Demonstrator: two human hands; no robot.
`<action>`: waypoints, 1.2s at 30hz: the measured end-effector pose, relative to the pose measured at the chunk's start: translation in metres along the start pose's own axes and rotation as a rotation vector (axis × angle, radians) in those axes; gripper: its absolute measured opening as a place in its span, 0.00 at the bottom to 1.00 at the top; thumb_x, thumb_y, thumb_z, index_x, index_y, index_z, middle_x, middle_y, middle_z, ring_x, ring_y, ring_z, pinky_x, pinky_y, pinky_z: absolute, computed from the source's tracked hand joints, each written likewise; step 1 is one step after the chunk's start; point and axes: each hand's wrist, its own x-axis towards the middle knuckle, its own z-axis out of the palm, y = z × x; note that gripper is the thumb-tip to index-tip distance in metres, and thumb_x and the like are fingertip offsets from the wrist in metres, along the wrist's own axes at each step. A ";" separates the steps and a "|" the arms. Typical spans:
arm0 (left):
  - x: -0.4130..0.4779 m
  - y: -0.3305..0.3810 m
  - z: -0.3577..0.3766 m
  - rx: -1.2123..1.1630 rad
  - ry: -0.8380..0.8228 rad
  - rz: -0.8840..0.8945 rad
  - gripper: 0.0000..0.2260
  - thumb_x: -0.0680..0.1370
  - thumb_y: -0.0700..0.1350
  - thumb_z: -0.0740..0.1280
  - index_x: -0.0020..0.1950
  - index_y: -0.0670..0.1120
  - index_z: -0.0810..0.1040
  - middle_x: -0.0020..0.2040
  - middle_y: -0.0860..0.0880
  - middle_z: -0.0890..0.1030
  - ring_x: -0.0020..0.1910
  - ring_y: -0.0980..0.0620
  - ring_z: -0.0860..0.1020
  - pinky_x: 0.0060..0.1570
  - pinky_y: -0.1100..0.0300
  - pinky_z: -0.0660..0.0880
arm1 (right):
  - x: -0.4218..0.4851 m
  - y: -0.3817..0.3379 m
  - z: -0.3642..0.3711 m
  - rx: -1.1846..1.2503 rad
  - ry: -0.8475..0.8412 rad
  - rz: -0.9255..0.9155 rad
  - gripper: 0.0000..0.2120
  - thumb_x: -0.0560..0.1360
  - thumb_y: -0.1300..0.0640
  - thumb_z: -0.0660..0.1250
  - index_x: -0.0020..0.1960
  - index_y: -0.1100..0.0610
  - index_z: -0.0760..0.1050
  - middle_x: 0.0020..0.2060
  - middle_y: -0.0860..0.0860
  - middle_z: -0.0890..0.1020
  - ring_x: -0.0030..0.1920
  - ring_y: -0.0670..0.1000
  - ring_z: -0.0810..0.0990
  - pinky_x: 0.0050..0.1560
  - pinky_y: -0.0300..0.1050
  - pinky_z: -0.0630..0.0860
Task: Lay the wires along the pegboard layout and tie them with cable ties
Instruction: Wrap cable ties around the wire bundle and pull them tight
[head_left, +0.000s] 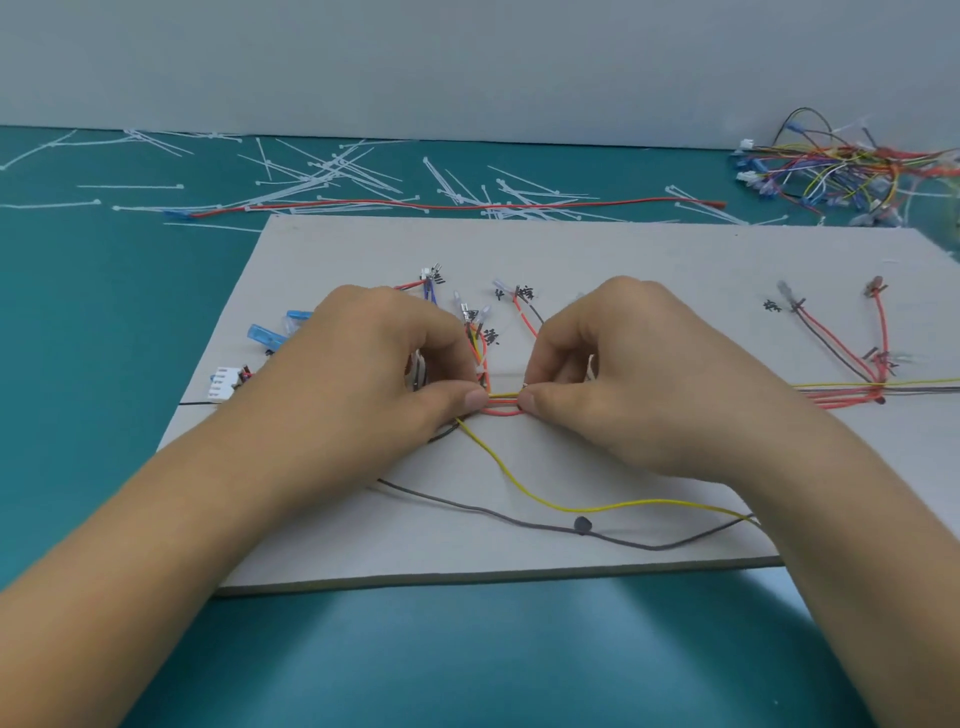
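Now, from the head view, both hands are working over the middle of the grey pegboard (571, 249), which is lying on the green bench (104, 364). The left hand (363, 364) is pinching the wire bundle (503, 402) between thumb and curled forefinger, its grip narrow. The right hand (634, 374) is pinching the same bundle just beside it, its grip equally tight. Only a short stretch of red, orange and yellow strands is showing between the two grips, whose thumb tips are nearly meeting.

A yellow wire (571, 505) and a grey wire (467, 506) are trailing loose from under the left grip towards the person and off to the right. Beyond the grips, short branches are fanning up to small terminals. Left of the left grip, blue terminals (265, 335) and a white connector (223, 383) are lying on the board. Well right of the right grip, red branch wires (841, 358) are running along the layout.

Far beyond both grips, white cable ties (322, 176) are lying scattered on the bench around a loose red wire (467, 206), and a heap of wires (841, 166) is sitting at the far right.
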 end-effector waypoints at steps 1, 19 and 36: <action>0.001 0.000 0.000 0.020 0.007 0.000 0.04 0.72 0.53 0.77 0.39 0.55 0.85 0.36 0.59 0.81 0.43 0.65 0.75 0.38 0.71 0.68 | 0.000 -0.001 0.001 -0.022 0.009 -0.016 0.06 0.72 0.55 0.74 0.36 0.50 0.82 0.28 0.45 0.81 0.31 0.40 0.77 0.28 0.33 0.69; -0.001 -0.021 -0.031 0.016 -0.153 0.020 0.06 0.67 0.59 0.72 0.41 0.59 0.83 0.32 0.51 0.80 0.34 0.48 0.76 0.39 0.48 0.77 | 0.006 -0.030 0.023 -0.088 0.033 -0.236 0.05 0.73 0.57 0.69 0.39 0.55 0.78 0.33 0.48 0.79 0.39 0.53 0.76 0.40 0.50 0.77; -0.006 -0.017 -0.030 -0.032 -0.085 -0.010 0.04 0.68 0.48 0.66 0.36 0.49 0.79 0.31 0.50 0.78 0.32 0.51 0.73 0.36 0.51 0.76 | 0.140 0.014 -0.020 0.061 0.268 0.092 0.08 0.74 0.62 0.70 0.45 0.53 0.87 0.29 0.43 0.78 0.28 0.39 0.74 0.26 0.30 0.66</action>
